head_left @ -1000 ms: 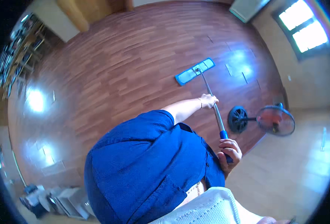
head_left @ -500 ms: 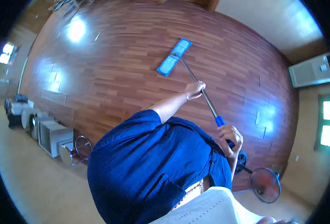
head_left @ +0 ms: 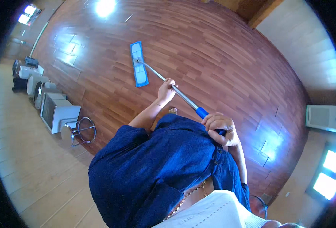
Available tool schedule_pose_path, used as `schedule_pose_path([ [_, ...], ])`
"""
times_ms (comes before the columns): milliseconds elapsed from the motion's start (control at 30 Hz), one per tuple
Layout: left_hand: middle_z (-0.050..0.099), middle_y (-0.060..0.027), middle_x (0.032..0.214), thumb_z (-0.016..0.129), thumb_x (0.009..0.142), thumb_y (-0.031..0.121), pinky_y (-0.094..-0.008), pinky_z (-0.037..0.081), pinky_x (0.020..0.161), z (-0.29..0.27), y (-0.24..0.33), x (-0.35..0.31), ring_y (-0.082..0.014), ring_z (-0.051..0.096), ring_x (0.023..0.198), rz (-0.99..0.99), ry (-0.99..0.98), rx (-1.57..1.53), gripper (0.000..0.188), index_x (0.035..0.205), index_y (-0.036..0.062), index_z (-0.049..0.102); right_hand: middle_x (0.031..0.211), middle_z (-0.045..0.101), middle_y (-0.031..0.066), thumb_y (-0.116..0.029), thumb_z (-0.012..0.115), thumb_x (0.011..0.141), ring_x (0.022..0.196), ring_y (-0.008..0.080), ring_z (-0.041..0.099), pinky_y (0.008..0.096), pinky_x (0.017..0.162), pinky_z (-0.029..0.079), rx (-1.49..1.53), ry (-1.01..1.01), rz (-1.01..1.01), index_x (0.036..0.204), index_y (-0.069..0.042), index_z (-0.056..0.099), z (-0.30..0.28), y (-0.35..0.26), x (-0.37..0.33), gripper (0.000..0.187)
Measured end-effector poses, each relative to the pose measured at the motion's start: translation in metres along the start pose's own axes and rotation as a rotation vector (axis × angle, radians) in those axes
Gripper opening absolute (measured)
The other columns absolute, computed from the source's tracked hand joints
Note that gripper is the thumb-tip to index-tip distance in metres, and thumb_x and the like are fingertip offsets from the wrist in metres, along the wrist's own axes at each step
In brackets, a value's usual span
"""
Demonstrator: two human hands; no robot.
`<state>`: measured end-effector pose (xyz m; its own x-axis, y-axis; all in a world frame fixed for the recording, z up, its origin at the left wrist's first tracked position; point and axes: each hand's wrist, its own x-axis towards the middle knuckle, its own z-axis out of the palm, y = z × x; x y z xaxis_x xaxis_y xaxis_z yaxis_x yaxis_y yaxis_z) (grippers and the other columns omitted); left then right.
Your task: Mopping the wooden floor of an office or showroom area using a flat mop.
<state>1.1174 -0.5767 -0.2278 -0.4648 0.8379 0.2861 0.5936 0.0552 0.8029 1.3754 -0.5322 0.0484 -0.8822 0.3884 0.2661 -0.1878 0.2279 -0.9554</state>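
A flat mop (head_left: 139,73) with a blue, rectangular head lies on the reddish-brown wood floor, left of the middle and ahead of me. Its silver pole runs back toward my body on the right. My left hand (head_left: 166,91) is wrapped around the pole's middle, with the forearm stretched forward. Near the pole's upper end, by the blue collar (head_left: 201,112), my right hand (head_left: 220,128) is closed around the dark blue grip. That hand is close to my dark blue shirt.
On the left along the wall stand a chrome-legged stool (head_left: 78,133), a grey-white box-shaped appliance (head_left: 65,114) and several other items. A white cabinet-like unit (head_left: 322,117) is at the right wall. At lower right, a round fan (head_left: 258,207) is partly hidden behind me.
The mop head has moved left across the floor and turned to point more straight ahead. Both hands have shifted left with the pole, and the whole view has turned.
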Motion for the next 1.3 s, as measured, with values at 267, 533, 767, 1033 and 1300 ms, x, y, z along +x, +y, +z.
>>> schedule_pose_path([
  [267, 0.060, -0.0123, 0.079, 0.070, 0.080, 0.025, -0.0440, 0.050, 0.064, -0.076, -0.004, 0.015, -0.0362, 0.061, 0.076, -0.220, 0.068, 0.187, 0.024, 0.075, 0.0078, 0.055, 0.068, 0.063, 0.0078, -0.010, 0.064, 0.068, 0.070, 0.0295, 0.067, 0.0392, 0.061, 0.049, -0.153, -0.182, -0.110, 0.068, -0.007, 0.056, 0.022, -0.039, 0.105, 0.009],
  [533, 0.061, -0.0125, 0.083, 0.065, 0.083, 0.030, -0.0478, 0.051, 0.063, -0.081, 0.092, 0.053, -0.0364, 0.064, 0.075, -0.238, -0.113, -0.100, 0.024, 0.077, 0.0096, 0.056, 0.063, 0.060, 0.0028, -0.017, 0.066, 0.066, 0.060, 0.0207, 0.068, 0.0274, 0.037, 0.033, -0.390, -0.405, -0.368, 0.058, -0.010, 0.053, -0.006, -0.121, 0.148, 0.017],
  [767, 0.058, -0.0133, 0.096, 0.069, 0.081, 0.013, -0.0414, 0.047, 0.071, -0.036, 0.139, 0.066, -0.0309, 0.060, 0.088, 0.015, -0.310, -0.201, 0.023, 0.099, 0.0082, 0.055, 0.060, 0.060, -0.0014, -0.036, 0.069, 0.081, 0.058, 0.0146, 0.066, 0.0222, 0.042, 0.032, -0.322, -0.471, -0.689, 0.065, -0.013, 0.056, -0.033, -0.144, 0.151, 0.030],
  [1033, 0.050, -0.0152, 0.138, 0.066, 0.080, 0.016, -0.0387, 0.032, 0.108, -0.184, 0.298, 0.082, -0.0265, 0.045, 0.129, 0.078, -0.294, -0.697, 0.062, 0.138, 0.0029, 0.047, 0.082, 0.060, 0.0082, -0.042, 0.073, 0.073, 0.074, 0.0307, 0.060, 0.0433, 0.065, 0.042, -0.205, -0.531, -0.384, 0.084, -0.009, 0.058, -0.071, -0.044, 0.145, 0.038],
  [1300, 0.059, -0.0029, 0.070, 0.081, 0.073, 0.033, -0.0393, 0.051, 0.063, -0.123, 0.418, 0.066, -0.0209, 0.065, 0.064, 0.705, 0.128, -0.187, 0.045, 0.096, 0.0093, 0.050, 0.070, 0.059, 0.0146, -0.039, 0.074, 0.073, 0.071, 0.0380, 0.059, 0.0482, 0.060, 0.045, -0.323, -0.714, -0.206, 0.074, -0.011, 0.059, -0.109, 0.174, 0.142, 0.032],
])
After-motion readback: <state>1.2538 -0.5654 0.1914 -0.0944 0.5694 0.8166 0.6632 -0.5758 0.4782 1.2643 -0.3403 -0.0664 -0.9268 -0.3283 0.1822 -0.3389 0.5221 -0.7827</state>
